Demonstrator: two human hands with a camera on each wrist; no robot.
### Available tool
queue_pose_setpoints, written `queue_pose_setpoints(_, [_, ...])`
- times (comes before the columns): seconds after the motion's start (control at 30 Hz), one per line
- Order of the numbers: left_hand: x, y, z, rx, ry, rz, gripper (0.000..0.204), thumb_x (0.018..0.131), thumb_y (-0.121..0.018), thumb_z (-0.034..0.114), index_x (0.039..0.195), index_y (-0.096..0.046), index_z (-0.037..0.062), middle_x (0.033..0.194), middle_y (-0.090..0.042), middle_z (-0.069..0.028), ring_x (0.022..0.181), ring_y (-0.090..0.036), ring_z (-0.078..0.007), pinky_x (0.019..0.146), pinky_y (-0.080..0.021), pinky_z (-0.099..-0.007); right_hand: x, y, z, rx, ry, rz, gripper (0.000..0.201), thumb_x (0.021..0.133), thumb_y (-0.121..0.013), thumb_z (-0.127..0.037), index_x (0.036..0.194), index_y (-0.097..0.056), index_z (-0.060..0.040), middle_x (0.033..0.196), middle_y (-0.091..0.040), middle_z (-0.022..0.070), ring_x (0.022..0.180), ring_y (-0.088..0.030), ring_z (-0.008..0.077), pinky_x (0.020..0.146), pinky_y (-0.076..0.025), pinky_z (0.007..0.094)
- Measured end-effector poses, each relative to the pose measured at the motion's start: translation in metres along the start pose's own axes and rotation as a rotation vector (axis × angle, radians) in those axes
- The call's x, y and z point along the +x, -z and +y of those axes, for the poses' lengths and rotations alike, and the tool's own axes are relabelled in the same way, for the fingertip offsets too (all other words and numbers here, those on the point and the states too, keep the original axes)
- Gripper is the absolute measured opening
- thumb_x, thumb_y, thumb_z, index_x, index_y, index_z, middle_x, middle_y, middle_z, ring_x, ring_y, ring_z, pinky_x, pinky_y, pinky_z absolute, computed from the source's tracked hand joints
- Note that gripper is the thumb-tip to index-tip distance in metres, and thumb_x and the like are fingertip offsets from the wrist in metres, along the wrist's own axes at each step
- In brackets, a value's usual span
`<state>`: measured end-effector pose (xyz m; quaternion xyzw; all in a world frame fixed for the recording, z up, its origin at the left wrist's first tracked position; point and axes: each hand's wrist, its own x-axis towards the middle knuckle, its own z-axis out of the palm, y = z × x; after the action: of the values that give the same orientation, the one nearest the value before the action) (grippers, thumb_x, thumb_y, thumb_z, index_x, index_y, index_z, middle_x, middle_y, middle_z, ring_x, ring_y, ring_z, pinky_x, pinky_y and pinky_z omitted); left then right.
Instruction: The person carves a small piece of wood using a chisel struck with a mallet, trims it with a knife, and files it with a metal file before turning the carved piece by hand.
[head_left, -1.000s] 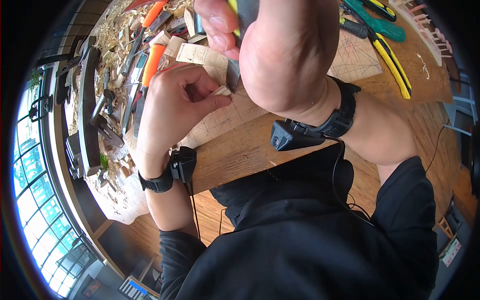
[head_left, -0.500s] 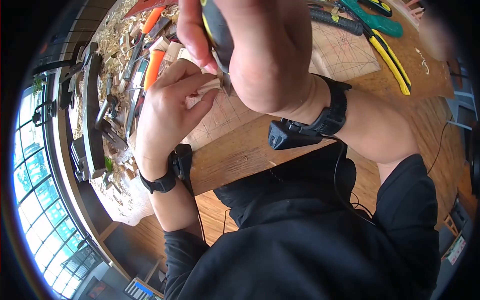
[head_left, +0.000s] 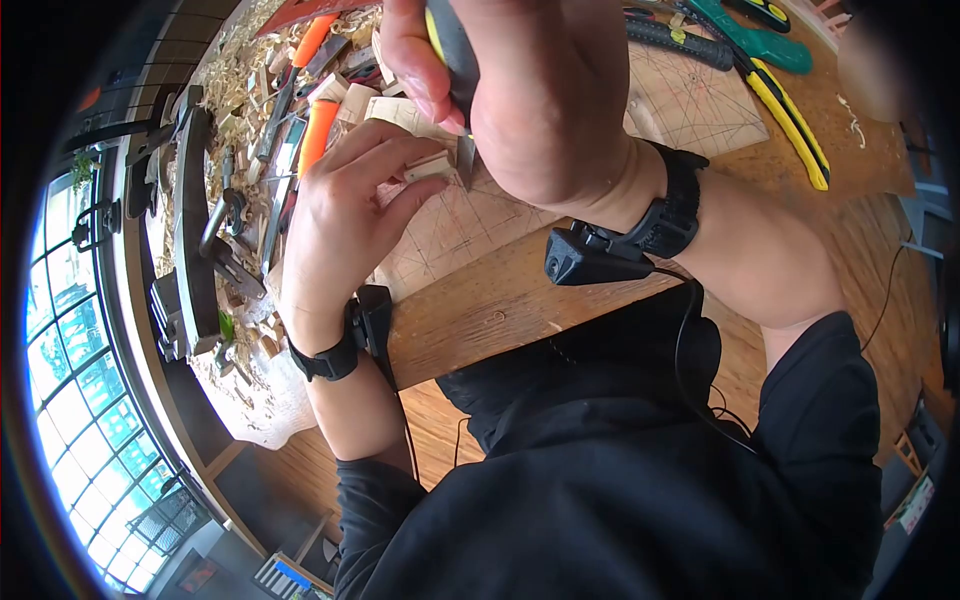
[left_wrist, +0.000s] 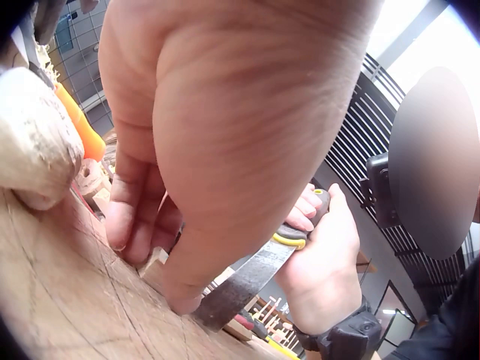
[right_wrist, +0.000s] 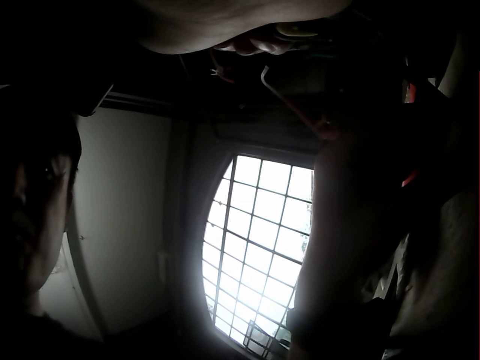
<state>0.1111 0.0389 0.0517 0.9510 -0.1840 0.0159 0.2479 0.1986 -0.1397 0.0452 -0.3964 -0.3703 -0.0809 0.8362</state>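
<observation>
My left hand [head_left: 335, 220] pinches a small pale wood block [head_left: 430, 168] between thumb and fingers, low over a board [head_left: 440, 250] marked with pencilled lines. In my right hand [head_left: 540, 125] I grip the black and yellow handle of a chisel [left_wrist: 244, 289], its blade slanting down. The broad steel blade ends right beside the block and the left thumb tip in the left wrist view. Part of the block hides behind the left fingers. The right wrist view is very dark, with little of the right hand's work showing.
Wood shavings [head_left: 235, 90], offcuts and an orange-handled tool [head_left: 318, 135] crowd the left side. A metal clamp or vise bar [head_left: 190, 230] runs along the left edge. At the right lie a yellow and black cutter [head_left: 790, 125] and a green-handled tool [head_left: 770, 50]. The bench edge [head_left: 500, 325] is near my body.
My right hand has shifted left with the chisel, whose blade now stands at the end of the block. The left fingers have straightened somewhat over the block.
</observation>
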Motion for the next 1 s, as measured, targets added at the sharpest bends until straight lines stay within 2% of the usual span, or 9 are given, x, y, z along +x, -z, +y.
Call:
queue_pose_setpoints(0.07, [-0.001, 0.000, 0.000, 0.022, 0.020, -0.009, 0.025, 0.088, -0.085, 0.007, 0.111, -0.079, 0.0026, 0.101, -0.073, -0.0100, 0.073, -0.069, -0.0236, 0.062, -0.056, -0.0341, -0.002, -0.009, 0.005, -0.027, 0.001, 0.124, 0.049, 0.115, -0.053, -0.046, 0.085, -0.056, -0.0082, 0.075, -0.047, -0.0040, 0.068, -0.040, 0.0050, 0.061, -0.035, 0.0267])
queue_pose_setpoints(0.2, [0.000, 0.001, 0.002, 0.016, 0.009, -0.009, 0.023, 0.088, -0.085, 0.006, 0.110, -0.079, 0.0021, 0.100, -0.073, -0.0102, 0.073, -0.070, -0.0236, 0.062, -0.057, -0.0337, -0.004, -0.006, 0.003, -0.065, -0.077, 0.074, 0.048, 0.115, -0.054, -0.046, 0.085, -0.056, -0.0082, 0.076, -0.048, -0.0042, 0.071, -0.041, 0.0052, 0.064, -0.036, 0.0265])
queue_pose_setpoints(0.3, [0.000, 0.001, 0.003, 0.005, 0.026, -0.007, 0.022, 0.089, -0.084, 0.006, 0.110, -0.079, 0.0019, 0.100, -0.074, -0.0102, 0.074, -0.071, -0.0232, 0.062, -0.057, -0.0335, -0.004, -0.008, 0.012, 0.031, 0.040, 0.085, 0.049, 0.115, -0.054, -0.047, 0.085, -0.055, -0.0085, 0.077, -0.047, -0.0048, 0.072, -0.041, 0.0049, 0.065, -0.035, 0.0264])
queue_pose_setpoints(0.4, [0.001, 0.001, 0.001, -0.054, 0.027, 0.017, 0.020, 0.090, -0.083, 0.005, 0.108, -0.078, 0.0014, 0.099, -0.074, -0.0096, 0.077, -0.073, -0.0225, 0.064, -0.057, -0.0333, -0.001, 0.000, 0.012, 0.003, 0.005, -0.012, 0.048, 0.115, -0.053, -0.047, 0.086, -0.056, -0.0087, 0.074, -0.047, -0.0049, 0.067, -0.041, 0.0041, 0.061, -0.036, 0.0253])
queue_pose_setpoints(0.57, [-0.001, 0.008, -0.001, -0.200, 0.114, -0.030, 0.016, 0.090, -0.081, 0.001, 0.105, -0.077, 0.0014, 0.100, -0.079, -0.0076, 0.082, -0.075, -0.0160, 0.073, -0.058, -0.0294, -0.009, -0.008, -0.007, 0.171, -0.182, 0.109, 0.048, 0.116, -0.050, -0.046, 0.087, -0.057, -0.0084, 0.066, -0.047, -0.0041, 0.053, -0.037, 0.0040, 0.050, -0.031, 0.0244])
queue_pose_setpoints(0.67, [-0.002, 0.005, -0.007, -0.398, 0.063, 0.066, 0.015, 0.089, -0.080, -0.001, 0.102, -0.074, 0.0005, 0.106, -0.082, -0.0075, 0.084, -0.075, -0.0124, 0.073, -0.057, -0.0278, -0.010, -0.004, 0.006, 0.057, 0.044, 0.004, 0.051, 0.117, -0.047, -0.045, 0.083, -0.054, -0.0083, 0.065, -0.046, -0.0029, 0.053, -0.035, 0.0053, 0.051, -0.029, 0.0246])
queue_pose_setpoints(0.73, [-0.004, 0.006, -0.009, -0.438, 0.089, 0.060, 0.015, 0.089, -0.078, -0.006, 0.100, -0.071, -0.0008, 0.112, -0.082, -0.0095, 0.092, -0.076, -0.0136, 0.078, -0.059, -0.0286, -0.010, -0.008, -0.002, 0.006, -0.106, 0.096, 0.053, 0.118, -0.044, -0.046, 0.083, -0.055, -0.0074, 0.064, -0.046, -0.0020, 0.053, -0.036, 0.0059, 0.053, -0.029, 0.0242])
queue_pose_setpoints(0.83, [-0.004, 0.005, -0.010, -0.695, -0.006, 0.118, 0.017, 0.089, -0.074, -0.014, 0.101, -0.070, -0.0017, 0.119, -0.080, -0.0142, 0.107, -0.077, -0.0214, 0.090, -0.063, -0.0325, -0.008, -0.001, 0.000, -0.031, -0.048, 0.035, 0.059, 0.118, -0.039, -0.052, 0.084, -0.055, -0.0063, 0.063, -0.046, -0.0006, 0.054, -0.038, 0.0071, 0.053, -0.029, 0.0243])
queue_pose_setpoints(1.0, [-0.006, 0.006, -0.014, -0.641, -0.024, 0.153, 0.017, 0.089, -0.077, -0.009, 0.102, -0.071, -0.0009, 0.114, -0.082, -0.0103, 0.102, -0.077, -0.0180, 0.089, -0.062, -0.0321, -0.005, -0.015, -0.008, 0.018, -0.106, 0.117, 0.068, 0.115, -0.037, -0.061, 0.080, -0.055, -0.0050, 0.063, -0.048, 0.0011, 0.054, -0.041, 0.0102, 0.053, -0.030, 0.0250])
